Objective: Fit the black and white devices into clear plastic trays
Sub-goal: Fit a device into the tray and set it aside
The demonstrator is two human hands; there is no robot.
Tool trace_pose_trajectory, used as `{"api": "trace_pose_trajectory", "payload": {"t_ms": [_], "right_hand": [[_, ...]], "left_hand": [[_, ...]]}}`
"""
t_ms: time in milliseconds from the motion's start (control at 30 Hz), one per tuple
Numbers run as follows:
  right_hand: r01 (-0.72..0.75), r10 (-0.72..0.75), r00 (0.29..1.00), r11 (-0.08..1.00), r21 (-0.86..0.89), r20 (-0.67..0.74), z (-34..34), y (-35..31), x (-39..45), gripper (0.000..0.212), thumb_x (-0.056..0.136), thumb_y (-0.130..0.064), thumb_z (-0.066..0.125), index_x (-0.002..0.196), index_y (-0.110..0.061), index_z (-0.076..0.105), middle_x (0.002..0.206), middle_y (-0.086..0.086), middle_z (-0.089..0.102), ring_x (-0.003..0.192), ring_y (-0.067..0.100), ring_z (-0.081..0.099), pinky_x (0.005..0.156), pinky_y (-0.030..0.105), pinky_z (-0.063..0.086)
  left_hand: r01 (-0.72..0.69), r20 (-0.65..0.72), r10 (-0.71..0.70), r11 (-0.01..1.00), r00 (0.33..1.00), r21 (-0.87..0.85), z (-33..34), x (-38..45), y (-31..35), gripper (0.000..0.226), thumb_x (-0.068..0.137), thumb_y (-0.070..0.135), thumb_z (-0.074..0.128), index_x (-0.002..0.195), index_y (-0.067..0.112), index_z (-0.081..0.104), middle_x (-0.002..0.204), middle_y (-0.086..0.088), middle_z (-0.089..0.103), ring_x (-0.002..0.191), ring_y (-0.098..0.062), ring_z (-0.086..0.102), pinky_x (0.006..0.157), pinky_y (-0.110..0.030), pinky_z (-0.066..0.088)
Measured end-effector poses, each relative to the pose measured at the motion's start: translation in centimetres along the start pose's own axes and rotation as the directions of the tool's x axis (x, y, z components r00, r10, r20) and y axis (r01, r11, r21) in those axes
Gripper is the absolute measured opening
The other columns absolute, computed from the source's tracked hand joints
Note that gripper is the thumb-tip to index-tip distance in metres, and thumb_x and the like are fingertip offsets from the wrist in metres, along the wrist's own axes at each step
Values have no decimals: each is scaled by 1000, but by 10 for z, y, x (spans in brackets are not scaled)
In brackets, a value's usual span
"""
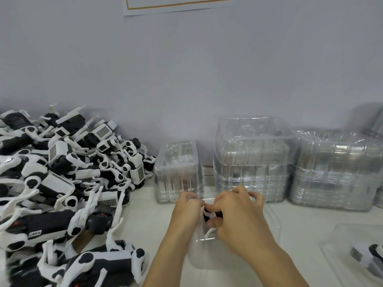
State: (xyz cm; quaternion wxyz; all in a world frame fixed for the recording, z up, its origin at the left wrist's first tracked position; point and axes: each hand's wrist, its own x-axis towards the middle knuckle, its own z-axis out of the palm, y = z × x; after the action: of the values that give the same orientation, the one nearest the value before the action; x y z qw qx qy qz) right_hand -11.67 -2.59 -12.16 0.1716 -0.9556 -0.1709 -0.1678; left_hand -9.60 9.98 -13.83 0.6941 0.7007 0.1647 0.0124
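Observation:
A clear plastic tray (271, 228) lies on the white table in front of me. Both my hands are over it. My left hand (187, 212) grips the tray's far left rim with curled fingers. My right hand (238, 214) pinches a black and white device (209, 214) and holds it inside the tray; most of the device is hidden by my fingers. A big heap of black and white devices (62, 183) fills the left side of the table.
Stacks of empty clear trays stand along the wall: a small one (178, 172), a taller one (252, 158) and a wide one (335, 170). At the lower right lies a tray (342, 245) with a device (371, 257) fitted in it. A paper sheet (178, 5) hangs on the wall.

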Motion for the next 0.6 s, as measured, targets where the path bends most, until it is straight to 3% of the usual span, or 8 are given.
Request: {"api": "trace_pose_trajectory", "payload": {"t_ms": [100,233,533,600], "right_hand": [[2,-2,1000,1000,10,9,0,2,1,14,89,-41,63,101,-44,70,98,-19,52,110,9,29,100,36,9],[-20,20,1000,1000,14,15,1,5,1,24,94,-40,57,113,-52,66,111,-19,40,120,13,20,105,43,8],[-64,64,998,996,64,7,0,10,2,30,91,-39,63,112,-60,64,110,-20,43,118,12,25,104,41,11],[-85,84,996,993,79,8,0,11,3,30,90,-38,65,110,-60,66,111,-19,47,117,12,27,105,41,12]], "left_hand": [[-17,77,14,999,997,40,-4,2,1,35,95,16,58,127,28,51,121,8,58,98,2,52,75,-22,40],[-51,128,35,991,991,121,-7,1,-2,34,102,29,54,134,37,45,142,1,49,117,-11,50,95,-26,34],[-47,215,12,986,977,158,-13,0,1,46,102,25,55,144,36,40,156,-2,38,115,-9,45,96,-27,31],[-50,230,10,984,973,169,-14,-2,3,50,101,23,57,145,37,38,155,-3,39,107,-5,47,94,-26,31]]}}
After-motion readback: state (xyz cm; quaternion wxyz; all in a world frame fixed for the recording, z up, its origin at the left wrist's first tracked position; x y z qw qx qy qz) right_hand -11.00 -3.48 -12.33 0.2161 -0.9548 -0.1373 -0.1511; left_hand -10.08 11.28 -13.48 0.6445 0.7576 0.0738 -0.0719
